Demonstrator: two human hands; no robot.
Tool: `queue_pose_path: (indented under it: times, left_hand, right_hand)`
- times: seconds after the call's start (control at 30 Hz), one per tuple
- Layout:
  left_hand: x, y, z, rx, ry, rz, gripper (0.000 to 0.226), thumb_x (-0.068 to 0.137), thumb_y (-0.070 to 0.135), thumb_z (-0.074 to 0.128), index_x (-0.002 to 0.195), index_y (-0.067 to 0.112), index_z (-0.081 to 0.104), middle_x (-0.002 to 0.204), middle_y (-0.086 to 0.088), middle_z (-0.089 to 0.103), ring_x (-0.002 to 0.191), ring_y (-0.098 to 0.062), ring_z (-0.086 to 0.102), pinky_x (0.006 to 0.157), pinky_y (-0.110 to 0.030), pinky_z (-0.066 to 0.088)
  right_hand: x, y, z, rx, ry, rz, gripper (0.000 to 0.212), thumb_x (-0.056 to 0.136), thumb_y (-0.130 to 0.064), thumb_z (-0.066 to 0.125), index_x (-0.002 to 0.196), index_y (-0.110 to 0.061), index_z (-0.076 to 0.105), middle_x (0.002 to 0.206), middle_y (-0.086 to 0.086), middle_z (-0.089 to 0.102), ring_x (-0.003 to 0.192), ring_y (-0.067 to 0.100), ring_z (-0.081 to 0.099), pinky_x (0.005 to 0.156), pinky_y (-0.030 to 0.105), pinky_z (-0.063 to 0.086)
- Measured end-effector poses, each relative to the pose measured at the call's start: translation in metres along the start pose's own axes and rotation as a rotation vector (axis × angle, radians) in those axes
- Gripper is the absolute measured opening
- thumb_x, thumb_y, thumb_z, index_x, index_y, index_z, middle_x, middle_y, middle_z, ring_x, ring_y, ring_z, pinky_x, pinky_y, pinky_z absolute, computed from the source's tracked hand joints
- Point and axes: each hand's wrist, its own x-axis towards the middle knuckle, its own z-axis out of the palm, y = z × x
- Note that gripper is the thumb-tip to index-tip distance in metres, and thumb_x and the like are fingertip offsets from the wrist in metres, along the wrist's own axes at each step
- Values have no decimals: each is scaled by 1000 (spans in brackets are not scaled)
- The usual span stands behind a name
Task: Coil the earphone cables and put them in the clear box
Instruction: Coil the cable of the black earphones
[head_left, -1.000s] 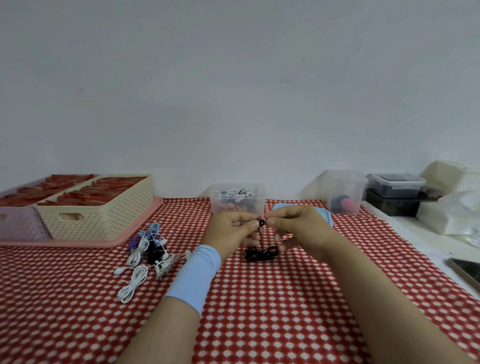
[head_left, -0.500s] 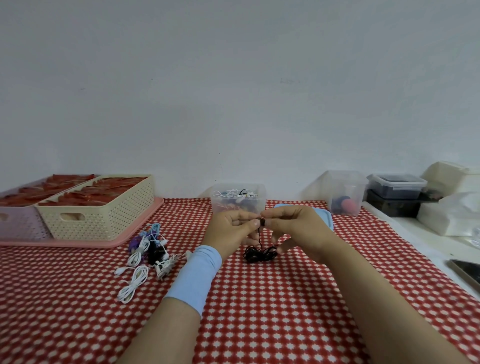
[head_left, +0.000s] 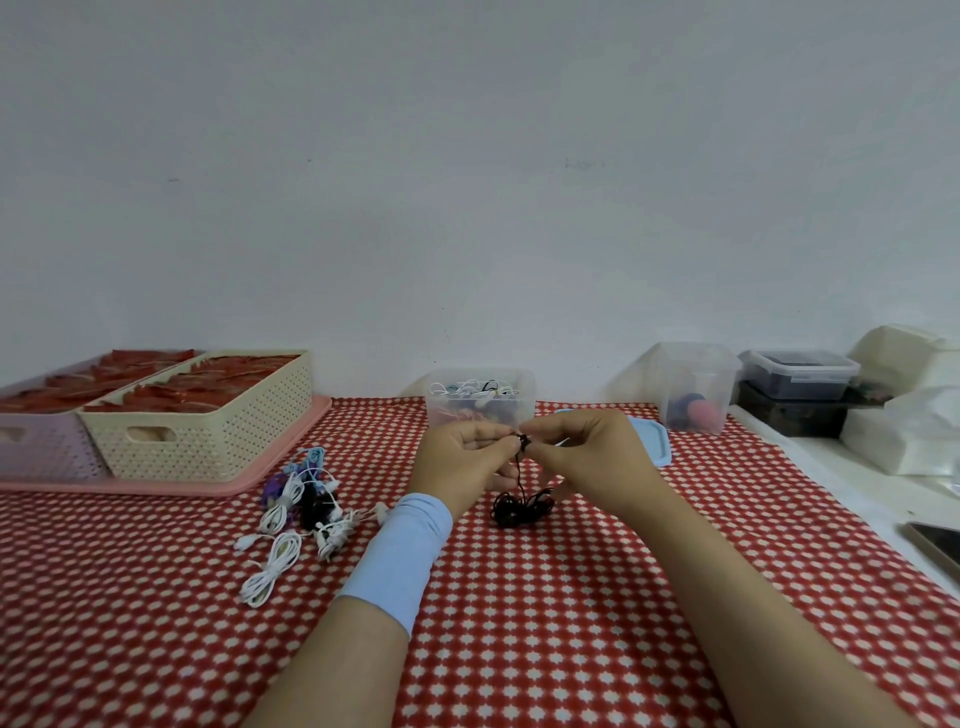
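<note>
White and purple loose earphones (head_left: 301, 499) lying left of the clear box (head_left: 480, 410), left hand (head_left: 462, 460) just in front of the box pinching the black earphone cable (head_left: 521, 506), its tangle low between both hands, right hand (head_left: 587, 457) pinching the same cable's top
</note>
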Motion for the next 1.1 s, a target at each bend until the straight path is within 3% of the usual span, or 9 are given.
queue_pose_path:
  times: [0.37,0.5,0.83,1.1]
  left_hand:
    - [1,-2,0,-219,-9,-89,10,87,7,71,97,6,74,86,-13,75,67,-18,69,61,-27,58]
    - [2,-2,1,-246,-20,-105,12,88,8,71,99,5,73,87,-15,74,67,-18,69,61,-27,59]
    - [0,-2,-2,-103,-76,-24,13,91,9,67,102,11,73,90,-2,76,66,-16,68,54,-27,56]
    - [-3,0,-1,-9,-191,48,20,95,3,59,97,18,72,78,-4,71,60,-14,62,52,-26,54]
  right_hand:
    - [2,2,-1,169,-9,131,10,86,-6,77,89,-15,81,82,5,78,75,19,76,57,27,58]
    - [1,1,-2,187,-25,141,8,85,-9,78,91,-13,81,81,8,77,67,16,72,54,28,56]
    - [3,0,-12,319,7,228,18,86,-4,75,103,-10,77,87,8,77,63,18,68,50,31,56]
    - [5,2,-15,445,-178,348,18,92,-8,67,105,-11,78,95,9,76,67,16,65,47,25,49]
